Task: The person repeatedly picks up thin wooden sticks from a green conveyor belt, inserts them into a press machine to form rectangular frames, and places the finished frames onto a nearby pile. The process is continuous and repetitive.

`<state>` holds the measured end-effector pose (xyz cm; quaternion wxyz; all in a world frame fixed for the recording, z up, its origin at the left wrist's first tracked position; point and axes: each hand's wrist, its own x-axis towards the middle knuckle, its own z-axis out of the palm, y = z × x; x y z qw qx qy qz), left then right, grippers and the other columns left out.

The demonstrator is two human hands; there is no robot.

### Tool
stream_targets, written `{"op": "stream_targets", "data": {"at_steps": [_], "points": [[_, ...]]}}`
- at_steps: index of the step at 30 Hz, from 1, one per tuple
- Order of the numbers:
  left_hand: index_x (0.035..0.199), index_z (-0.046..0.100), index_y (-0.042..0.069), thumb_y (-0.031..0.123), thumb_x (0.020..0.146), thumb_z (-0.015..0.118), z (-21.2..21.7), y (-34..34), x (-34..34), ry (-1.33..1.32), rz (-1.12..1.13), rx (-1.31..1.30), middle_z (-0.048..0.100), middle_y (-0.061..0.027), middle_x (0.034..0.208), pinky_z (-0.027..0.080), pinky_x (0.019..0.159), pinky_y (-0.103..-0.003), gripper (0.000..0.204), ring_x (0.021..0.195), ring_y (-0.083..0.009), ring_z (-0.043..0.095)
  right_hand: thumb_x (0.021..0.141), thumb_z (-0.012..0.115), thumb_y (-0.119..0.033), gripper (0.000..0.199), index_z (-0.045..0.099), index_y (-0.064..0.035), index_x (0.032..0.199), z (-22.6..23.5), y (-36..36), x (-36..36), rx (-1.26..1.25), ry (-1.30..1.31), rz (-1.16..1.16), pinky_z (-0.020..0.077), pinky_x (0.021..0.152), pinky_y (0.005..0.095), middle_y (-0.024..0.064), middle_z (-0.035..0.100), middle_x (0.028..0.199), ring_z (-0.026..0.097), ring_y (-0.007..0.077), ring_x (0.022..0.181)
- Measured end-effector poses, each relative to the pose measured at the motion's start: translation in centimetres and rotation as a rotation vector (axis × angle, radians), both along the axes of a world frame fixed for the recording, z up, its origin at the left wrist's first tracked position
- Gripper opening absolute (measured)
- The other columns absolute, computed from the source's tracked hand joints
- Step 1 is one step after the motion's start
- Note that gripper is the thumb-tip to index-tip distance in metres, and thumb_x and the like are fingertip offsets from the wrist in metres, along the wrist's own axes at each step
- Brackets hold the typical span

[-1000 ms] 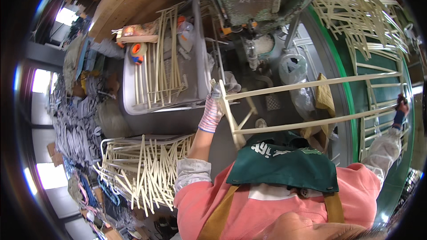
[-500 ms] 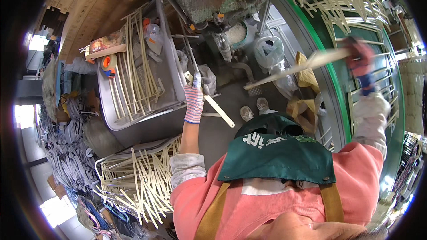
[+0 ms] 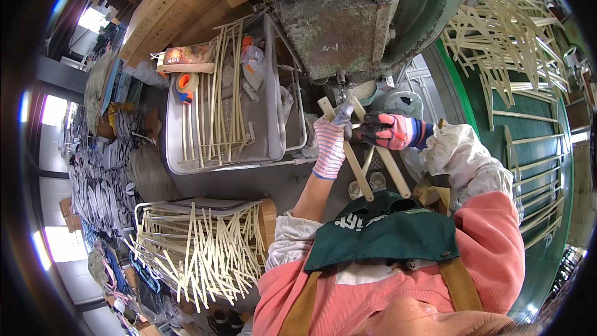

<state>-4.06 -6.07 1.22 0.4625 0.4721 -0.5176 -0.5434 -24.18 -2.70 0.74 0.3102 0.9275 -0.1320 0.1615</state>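
In front of my chest, below the green machine head [image 3: 336, 28], both hands are gloved and close together. My left hand [image 3: 329, 146], in a striped glove with grey fingertips, is closed on a cream flat strip [image 3: 359, 175] with a hole near its lower end. My right hand [image 3: 392, 131], in a red, black and blue glove, grips a second cream strip [image 3: 393, 172] beside it. Both strips slant down toward my green apron [image 3: 385, 236]. A short pale piece shows between the strips; my fingers partly hide whether it joins them.
On the left stands a grey tray [image 3: 177, 149] with long cream rods, a tape roll [image 3: 186, 82] and plastic bags. Below it is a rack heaped with cream strips [image 3: 202, 249]. At right, a green-edged table [image 3: 532, 127] bears ladder-like frames and a pile of strips [image 3: 507, 43].
My right hand has swung in from the table at right, bringing its strip beside the left one. My left hand has moved right and up under the machine; the whole view has shifted.
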Motion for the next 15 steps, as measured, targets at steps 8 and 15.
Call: {"op": "stream_targets", "data": {"at_steps": [8,15], "points": [[0.061,0.059,0.009,0.025,0.078,0.074,2.0,-1.4,-1.6,0.075,-0.013,0.243,0.049,0.0052,0.05,0.03,0.037,-0.023,0.028,0.04,-0.0037,0.039,0.08,0.047,-0.013,0.037,0.05,-0.0081,0.117,-2.3,-2.4,1.0,1.074,-0.597,0.18,0.0289,0.107,0.0414,0.0109,0.046,0.132,0.04,0.0287,0.126],[0.059,0.06,0.007,0.023,0.079,0.072,0.7,-2.5,-1.6,-0.101,-0.056,0.198,0.047,0.0036,0.047,0.028,0.037,-0.026,0.029,0.038,-0.0046,0.039,0.071,0.061,0.0,0.032,0.06,-0.0049,0.102,-4.8,-3.2,-1.2,0.278,-0.408,-0.166,0.0463,0.087,0.0403,0.0142,0.057,0.115,0.057,0.0325,0.102]]}}
